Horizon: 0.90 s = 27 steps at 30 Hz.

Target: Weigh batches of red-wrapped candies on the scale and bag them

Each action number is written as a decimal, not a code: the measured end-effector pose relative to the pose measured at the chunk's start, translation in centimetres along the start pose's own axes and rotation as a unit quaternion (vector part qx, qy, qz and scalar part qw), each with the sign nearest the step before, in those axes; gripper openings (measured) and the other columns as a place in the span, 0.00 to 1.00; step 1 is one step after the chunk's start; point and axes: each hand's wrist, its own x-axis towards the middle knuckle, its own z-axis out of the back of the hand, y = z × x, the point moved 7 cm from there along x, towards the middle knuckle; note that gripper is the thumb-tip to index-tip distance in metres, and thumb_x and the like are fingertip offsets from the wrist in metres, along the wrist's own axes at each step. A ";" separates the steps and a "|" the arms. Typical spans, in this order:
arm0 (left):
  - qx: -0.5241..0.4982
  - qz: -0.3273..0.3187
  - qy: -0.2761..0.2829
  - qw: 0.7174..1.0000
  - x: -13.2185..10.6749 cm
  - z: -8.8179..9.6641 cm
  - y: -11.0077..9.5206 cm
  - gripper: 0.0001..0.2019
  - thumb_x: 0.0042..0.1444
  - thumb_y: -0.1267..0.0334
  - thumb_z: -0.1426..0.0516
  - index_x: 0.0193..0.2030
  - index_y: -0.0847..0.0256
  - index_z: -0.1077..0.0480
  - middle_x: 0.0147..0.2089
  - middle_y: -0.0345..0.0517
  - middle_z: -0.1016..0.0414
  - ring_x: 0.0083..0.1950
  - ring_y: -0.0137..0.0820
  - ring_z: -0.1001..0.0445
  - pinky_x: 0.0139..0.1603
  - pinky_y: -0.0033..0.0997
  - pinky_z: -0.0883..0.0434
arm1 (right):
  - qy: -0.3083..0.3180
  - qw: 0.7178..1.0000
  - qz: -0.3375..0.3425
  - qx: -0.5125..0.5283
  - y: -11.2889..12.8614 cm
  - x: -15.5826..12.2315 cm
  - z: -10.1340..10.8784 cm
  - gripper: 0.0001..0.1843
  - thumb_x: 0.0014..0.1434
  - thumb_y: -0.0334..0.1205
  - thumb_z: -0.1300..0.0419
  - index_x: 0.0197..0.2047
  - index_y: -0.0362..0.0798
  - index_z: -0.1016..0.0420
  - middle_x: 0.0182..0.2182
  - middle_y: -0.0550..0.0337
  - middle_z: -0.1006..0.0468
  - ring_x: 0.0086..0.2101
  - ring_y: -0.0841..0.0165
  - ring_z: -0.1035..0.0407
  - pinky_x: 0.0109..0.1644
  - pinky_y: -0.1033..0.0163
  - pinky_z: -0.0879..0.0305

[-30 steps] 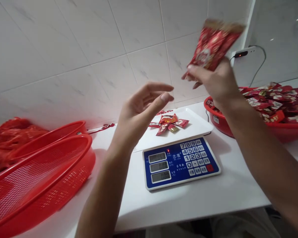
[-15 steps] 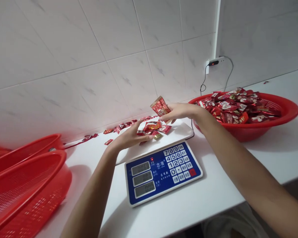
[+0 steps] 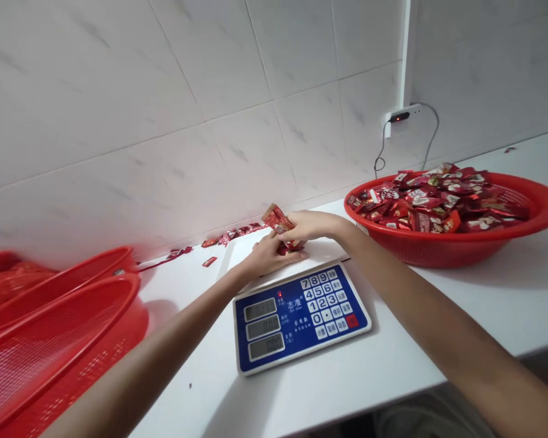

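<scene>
Fingers of the right hand [image 3: 313,226] closed on a red foil candy packet [image 3: 276,219] above the scale plate [image 3: 237,254], left hand [image 3: 269,257] curled just below, contact unclear; packet likely light and slippery, best pinched at its end.

I count two hands [image 3: 296,240], one red packet [image 3: 276,219] between them, one blue digital scale [image 3: 301,322] with three display windows [image 3: 260,328], two red mesh baskets [image 3: 64,347] at left, and one red basket [image 3: 456,246] on the right, its heaped candy packets [image 3: 438,204] too many for me to count.
</scene>
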 end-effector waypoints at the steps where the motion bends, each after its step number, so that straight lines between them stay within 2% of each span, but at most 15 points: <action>1: 0.008 0.006 -0.009 1.000 -0.1 0.0 -0.1 0.24 0.59 0.45 0.42 0.55 0.60 0.26 0.56 0.57 0.25 0.55 0.49 0.26 0.55 0.50 0.27 | 0.004 1.000 0.006 -0.006 0.1 -0.1 0.1 0.03 0.56 0.33 0.38 0.30 0.46 0.27 0.28 0.60 0.22 0.31 0.68 0.28 0.34 0.65 0.33; 5: 0.050 0.025 -0.039 0.998 -1.0 0.3 -0.3 0.16 0.62 0.56 0.44 0.54 0.58 0.26 0.54 0.55 0.26 0.51 0.43 0.25 0.53 0.45 0.27 | 0.016 0.998 0.030 0.047 0.0 -1.0 1.2 0.08 0.59 0.40 0.38 0.39 0.45 0.24 0.38 0.53 0.19 0.40 0.63 0.25 0.44 0.62 0.29; 7: 0.077 0.031 -0.044 0.996 -1.5 0.5 -0.6 0.15 0.63 0.59 0.44 0.55 0.57 0.26 0.54 0.55 0.27 0.51 0.43 0.25 0.55 0.47 0.28 | 0.001 0.997 0.036 0.073 -0.2 -1.5 2.1 0.12 0.60 0.45 0.37 0.42 0.45 0.23 0.42 0.51 0.18 0.42 0.61 0.24 0.46 0.60 0.28; 10: 0.121 0.045 -0.054 0.990 -2.0 0.8 -1.3 0.19 0.66 0.56 0.45 0.61 0.59 0.30 0.54 0.60 0.28 0.50 0.48 0.25 0.56 0.53 0.29 | -0.007 0.996 0.048 0.073 -0.1 -2.1 2.7 0.21 0.56 0.54 0.34 0.45 0.47 0.21 0.43 0.51 0.18 0.44 0.58 0.24 0.46 0.58 0.26; 12: 0.144 0.059 -0.059 0.986 -2.2 0.9 -1.6 0.21 0.68 0.54 0.47 0.62 0.60 0.30 0.52 0.61 0.29 0.48 0.48 0.24 0.53 0.52 0.29 | 0.002 0.996 0.053 0.066 0.1 -2.2 2.5 0.24 0.54 0.58 0.33 0.46 0.49 0.20 0.43 0.52 0.18 0.44 0.57 0.24 0.46 0.57 0.25; 16: 0.163 0.076 -0.058 0.982 -2.2 0.9 -1.6 0.19 0.69 0.52 0.48 0.58 0.60 0.27 0.49 0.59 0.27 0.44 0.44 0.23 0.48 0.44 0.27 | 0.016 0.997 0.055 0.056 -0.2 -1.8 1.8 0.21 0.56 0.59 0.35 0.44 0.52 0.18 0.43 0.52 0.17 0.43 0.57 0.23 0.44 0.56 0.24; 19: 0.142 0.071 -0.048 0.986 -2.2 1.4 -1.2 0.16 0.69 0.54 0.46 0.56 0.57 0.26 0.47 0.52 0.24 0.44 0.38 0.23 0.47 0.36 0.28 | 0.007 0.997 0.048 0.052 -0.6 -1.3 1.6 0.20 0.57 0.59 0.35 0.44 0.53 0.18 0.41 0.51 0.17 0.41 0.58 0.23 0.43 0.57 0.25; 21: 0.114 0.081 -0.037 0.989 -2.8 2.6 -0.7 0.13 0.68 0.58 0.45 0.56 0.56 0.27 0.46 0.47 0.21 0.41 0.32 0.22 0.43 0.29 0.28 | -0.008 0.996 0.061 0.066 -0.2 -1.2 1.7 0.19 0.56 0.58 0.35 0.43 0.53 0.19 0.41 0.51 0.17 0.41 0.58 0.23 0.42 0.56 0.25; 23: 0.086 0.109 -0.033 0.990 -4.6 4.7 0.2 0.14 0.68 0.60 0.46 0.58 0.55 0.29 0.44 0.43 0.20 0.35 0.28 0.23 0.35 0.24 0.30 | -0.033 0.993 0.079 0.084 0.5 -1.3 1.9 0.18 0.56 0.56 0.35 0.42 0.52 0.20 0.41 0.51 0.17 0.41 0.58 0.23 0.41 0.55 0.25; 25: 0.079 0.149 -0.043 0.985 -7.6 7.9 1.5 0.16 0.68 0.60 0.48 0.60 0.54 0.31 0.40 0.41 0.21 0.30 0.26 0.26 0.28 0.23 0.34 | -0.054 0.992 0.072 0.086 1.0 -1.4 2.0 0.18 0.56 0.55 0.35 0.43 0.52 0.21 0.40 0.51 0.18 0.40 0.57 0.23 0.41 0.54 0.25; 27: 0.105 0.205 -0.056 0.971 -11.6 11.7 3.3 0.15 0.67 0.58 0.49 0.55 0.59 0.29 0.30 0.39 0.25 0.24 0.26 0.32 0.24 0.24 0.39 | -0.055 0.995 0.052 0.069 1.1 -1.4 1.5 0.17 0.58 0.54 0.37 0.43 0.51 0.22 0.39 0.51 0.18 0.38 0.58 0.24 0.40 0.54 0.26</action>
